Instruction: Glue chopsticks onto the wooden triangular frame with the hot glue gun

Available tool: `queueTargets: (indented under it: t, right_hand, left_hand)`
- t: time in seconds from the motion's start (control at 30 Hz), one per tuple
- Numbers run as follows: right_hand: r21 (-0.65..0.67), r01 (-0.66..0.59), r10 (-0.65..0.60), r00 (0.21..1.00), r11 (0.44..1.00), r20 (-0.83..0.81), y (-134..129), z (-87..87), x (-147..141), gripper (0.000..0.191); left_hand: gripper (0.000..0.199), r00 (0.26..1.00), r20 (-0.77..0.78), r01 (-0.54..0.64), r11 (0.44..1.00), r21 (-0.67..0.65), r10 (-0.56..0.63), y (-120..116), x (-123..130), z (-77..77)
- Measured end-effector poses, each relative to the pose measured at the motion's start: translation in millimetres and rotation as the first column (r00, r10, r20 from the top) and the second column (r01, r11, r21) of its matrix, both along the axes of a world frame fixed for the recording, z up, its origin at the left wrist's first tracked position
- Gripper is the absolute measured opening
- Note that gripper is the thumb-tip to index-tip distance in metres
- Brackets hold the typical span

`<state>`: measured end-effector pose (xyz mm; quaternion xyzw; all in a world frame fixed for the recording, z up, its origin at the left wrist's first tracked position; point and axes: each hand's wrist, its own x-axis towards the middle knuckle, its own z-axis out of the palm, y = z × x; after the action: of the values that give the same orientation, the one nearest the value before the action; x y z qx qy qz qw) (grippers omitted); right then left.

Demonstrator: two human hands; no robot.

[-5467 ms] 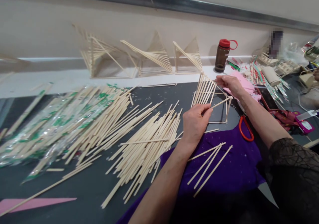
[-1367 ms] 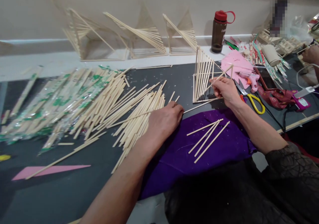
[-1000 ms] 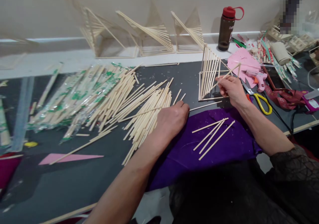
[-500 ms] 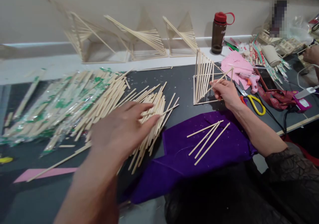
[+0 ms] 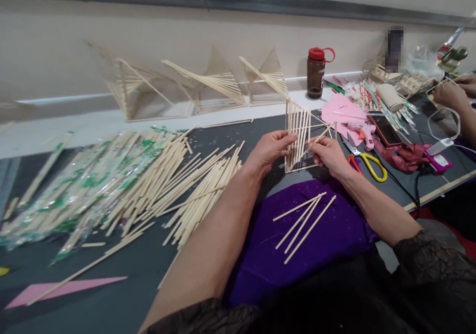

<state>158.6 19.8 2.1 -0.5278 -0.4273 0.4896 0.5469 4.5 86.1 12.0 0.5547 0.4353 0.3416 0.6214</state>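
Note:
A small frame of thin wooden sticks (image 5: 298, 132), with a row of slanted sticks across its left side, stands on the dark table in front of me. My left hand (image 5: 273, 149) grips it from the left, thumb lying across the slanted sticks. At its right side, my right hand (image 5: 327, 154) has fingers pinched on a wooden stick (image 5: 326, 132) that slants up to the right; whether this stick is fixed to the frame I cannot tell. Below both hands, several loose sticks (image 5: 305, 227) lie on a purple cloth (image 5: 267, 269).
Loose sticks (image 5: 204, 200) and plastic-wrapped sticks (image 5: 82, 180) cover the left. Finished stick models (image 5: 219, 88) line the wall beside a bottle (image 5: 315, 76). Scissors (image 5: 375, 168), a pink glue gun (image 5: 366, 133) and another person's hand (image 5: 449, 93) are to the right.
My left hand has moved right from over the loose stick pile and taken hold of the frame. My right hand stays at the frame's right side. The view has tilted up slightly.

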Motion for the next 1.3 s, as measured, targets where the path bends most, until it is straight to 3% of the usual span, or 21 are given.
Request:
queueTargets:
  t: [0.23, 0.6, 0.83, 1.13, 1.2, 1.3]
  right_hand:
    - [-0.003, -0.009, 0.009, 1.0, 1.0, 0.027, 1.0, 3.2, 1.6, 0.016]
    - [0.012, -0.034, 0.032, 0.988, 0.999, 0.15, 0.7, 2.3, -2.7, 0.014]
    - [-0.062, -0.028, 0.038, 0.983, 0.998, 0.181, -7.7, 5.7, -6.8, 0.015]
    - [0.014, -0.025, 0.016, 0.904, 1.0, 0.428, -3.7, 20.4, 3.9, 0.017]
    - [0.02, -0.014, 0.004, 0.889, 1.0, 0.458, -0.6, 21.4, 6.7, 0.016]
    - [-0.004, -0.028, 0.027, 0.86, 1.0, 0.51, 1.9, 21.3, 10.7, 0.015]
  left_hand:
    - [0.045, 0.988, 0.15, 0.054, 0.989, -0.141, -0.032, 6.3, 11.8, -5.6]
    - [0.026, 0.975, 0.166, -0.128, 0.982, -0.137, 0.15, -9.5, 3.2, -11.8]
    - [0.025, 0.957, 0.196, -0.192, 0.973, -0.129, 0.215, -24.6, 3.6, -12.7]
    - [0.026, 0.881, 0.279, -0.356, 0.923, -0.142, 0.383, -43.0, 22.5, -9.1]
    - [0.028, 0.893, 0.254, -0.342, 0.928, -0.151, 0.37, -43.0, 23.7, -7.1]
    - [0.035, 0.973, 0.082, -0.2, 0.968, -0.149, 0.214, -43.9, 7.7, 3.4]
